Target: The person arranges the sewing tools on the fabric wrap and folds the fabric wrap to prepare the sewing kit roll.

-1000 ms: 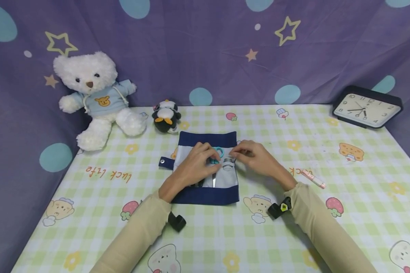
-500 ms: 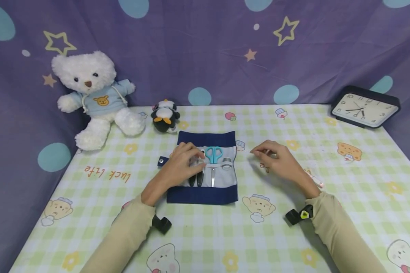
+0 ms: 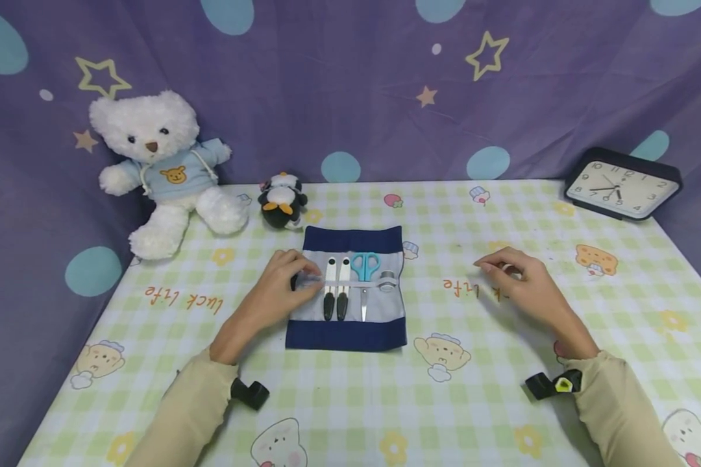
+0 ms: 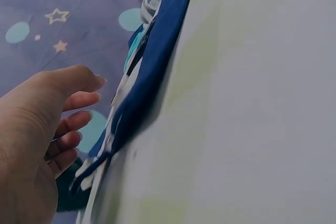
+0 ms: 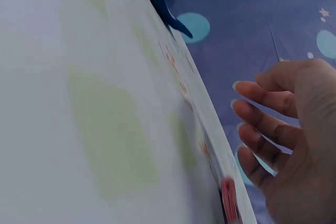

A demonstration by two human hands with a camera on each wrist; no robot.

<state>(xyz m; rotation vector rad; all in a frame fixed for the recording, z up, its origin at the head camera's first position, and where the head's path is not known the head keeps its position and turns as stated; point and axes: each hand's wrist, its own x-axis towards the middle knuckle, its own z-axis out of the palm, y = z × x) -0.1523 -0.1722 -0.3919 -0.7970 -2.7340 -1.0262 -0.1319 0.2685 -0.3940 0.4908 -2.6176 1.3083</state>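
Observation:
An unfolded cloth tool pouch (image 3: 350,335), navy at both ends and grey between, lies flat mid-table. Under its elastic strap sit two slim white tools (image 3: 337,288) with black ends, teal-handled scissors (image 3: 365,267) and a small round greyish item (image 3: 387,280) of unclear kind. My left hand (image 3: 276,290) hovers at the pouch's left side, fingers loosely bent with nothing in them; it covers the snap tab. Well to the right of the pouch, my right hand (image 3: 522,283) is above the cloth. Its fingers (image 5: 268,121) are relaxed and hold nothing.
A white teddy bear (image 3: 178,172) and a penguin plush (image 3: 282,200) sit at the back left. A black-framed clock (image 3: 622,185) stands at the back right. A pink object (image 5: 229,198) lies near my right hand. A purple curtain (image 3: 350,91) hangs behind the table.
Both hands have drawn apart from the pouch, the left one leftward and the right one rightward. The tools under the strap, earlier partly covered, now show. The pouch stays in place.

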